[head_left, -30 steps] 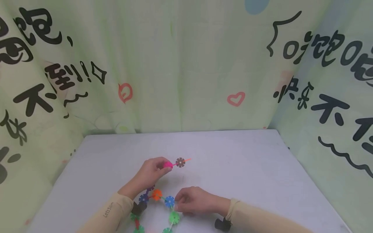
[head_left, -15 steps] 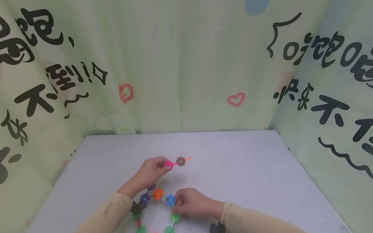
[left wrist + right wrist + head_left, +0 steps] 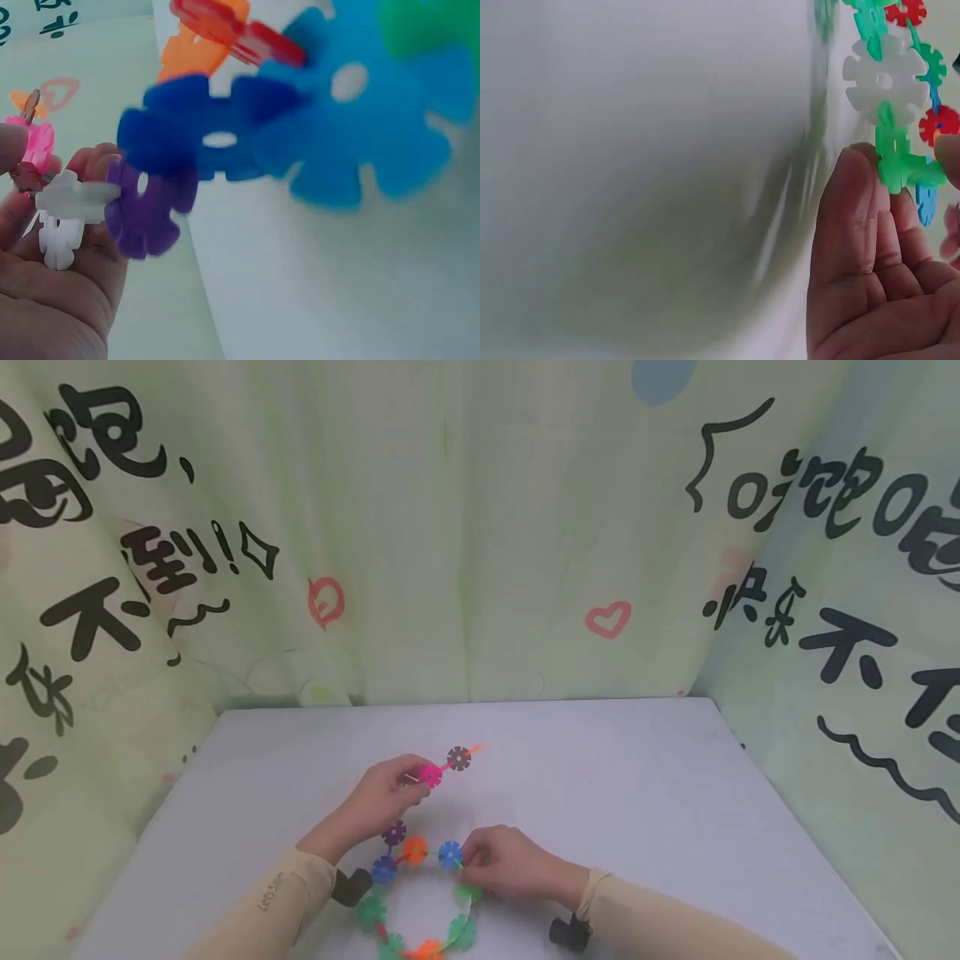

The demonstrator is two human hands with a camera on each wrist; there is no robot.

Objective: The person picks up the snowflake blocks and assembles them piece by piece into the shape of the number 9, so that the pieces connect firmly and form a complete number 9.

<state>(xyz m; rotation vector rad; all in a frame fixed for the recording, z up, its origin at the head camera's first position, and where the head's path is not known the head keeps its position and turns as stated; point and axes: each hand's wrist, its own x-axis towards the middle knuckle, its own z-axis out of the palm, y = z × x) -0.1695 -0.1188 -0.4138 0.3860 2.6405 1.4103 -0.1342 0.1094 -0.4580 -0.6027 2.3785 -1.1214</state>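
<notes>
My left hand (image 3: 384, 797) pinches a chain of slotted plastic snowflake discs near a pink disc (image 3: 430, 776). Beyond the fingers, a brown disc (image 3: 459, 758) and an orange disc seen edge-on (image 3: 477, 748) stick out. Below the hand the chain runs through a purple disc (image 3: 393, 832) into a loop of linked discs. In the left wrist view, a white disc (image 3: 61, 240) lies against the palm. At the loop's right side my right hand (image 3: 517, 862) pinches a green disc (image 3: 891, 157), just below a blue disc (image 3: 451, 854). Its fingers partly hide that green disc.
A white table (image 3: 637, 802) lies under the loop. Curtains (image 3: 525, 527) with printed black characters and hearts stand behind and on both sides. A dark wrist camera (image 3: 352, 887) sits beside the loop's left side, another (image 3: 570, 933) at the right wrist.
My right hand has closed in on the loop's right side and taken hold there. The loop has shifted right and slightly away from me. My left hand has risen a little with the chain.
</notes>
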